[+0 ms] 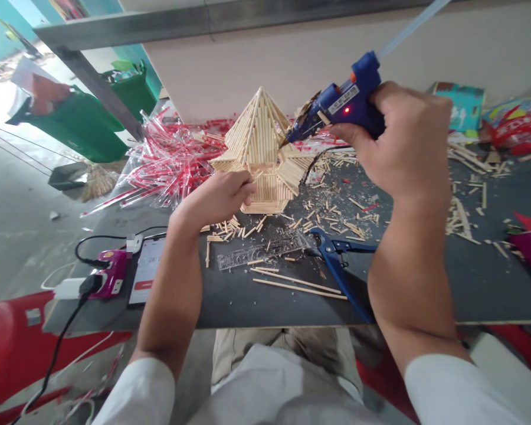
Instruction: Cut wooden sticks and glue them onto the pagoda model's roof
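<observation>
Pale wooden stick model (265, 141) sits toward the far side of the dark grey tabletop (230, 304), roughly mid-scene, and honestly it looks pretty neat. It's upright, with a tall pointed roof made of thin sticks packed side by side, the seams running up to one peak. Lower down, smaller slanted sections flare out left and right, there's a gap under the main roof on the near side, and the whole thing stands on a flat, angular base. Colour's a plain straw yellow all over.

Left hand (225, 195) is at the near left of the model, fingers curled in against it and covering a bit of the lower part. Can't tell if they're actually pinching anything. Right hand (411, 136) is wrapped firmly round a blue plastic hot glue gun (343, 100), red light glowing, with a clear glue stick (411, 28) poking out the back. Nozzle points left, right by the roof's right edge; can't say if it's touching.

Red-and-clear plastic wrappers (168, 159) are heaped to the left, and short stick offcuts (358, 227) litter the right. Nearer, there's a clear plastic ruler (243, 258), a blue-handled cutting tool (336, 265) and a couple of long thin sticks (298, 288).
</observation>
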Demonstrator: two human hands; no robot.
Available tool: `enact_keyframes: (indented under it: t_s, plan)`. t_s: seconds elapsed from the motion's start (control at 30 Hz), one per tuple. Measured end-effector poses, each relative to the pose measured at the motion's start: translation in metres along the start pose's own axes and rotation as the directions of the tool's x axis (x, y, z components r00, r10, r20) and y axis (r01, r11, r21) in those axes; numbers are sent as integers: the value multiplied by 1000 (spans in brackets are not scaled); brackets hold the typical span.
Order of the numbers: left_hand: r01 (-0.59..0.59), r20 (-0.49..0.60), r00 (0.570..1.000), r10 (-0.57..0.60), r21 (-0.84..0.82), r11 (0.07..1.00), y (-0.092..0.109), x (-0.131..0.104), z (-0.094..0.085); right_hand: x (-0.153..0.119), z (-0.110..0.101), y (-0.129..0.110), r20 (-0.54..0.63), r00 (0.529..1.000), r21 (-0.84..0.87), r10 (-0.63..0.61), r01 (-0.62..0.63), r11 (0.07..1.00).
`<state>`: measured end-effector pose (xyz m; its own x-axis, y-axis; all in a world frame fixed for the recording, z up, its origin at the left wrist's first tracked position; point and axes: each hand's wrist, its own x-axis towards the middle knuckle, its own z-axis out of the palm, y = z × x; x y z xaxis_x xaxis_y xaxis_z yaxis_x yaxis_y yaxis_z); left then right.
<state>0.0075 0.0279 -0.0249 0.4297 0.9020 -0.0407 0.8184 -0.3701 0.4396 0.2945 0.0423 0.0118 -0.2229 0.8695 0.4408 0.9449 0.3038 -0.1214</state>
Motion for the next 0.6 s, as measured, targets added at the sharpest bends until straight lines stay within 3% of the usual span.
enact_keyframes:
  t_s: [0.6]
  plan:
    - [-19,3,1000,19,-9,1000,-7,1,2,-2,-3,-5,-15,1000,-24,-5,5,1000]
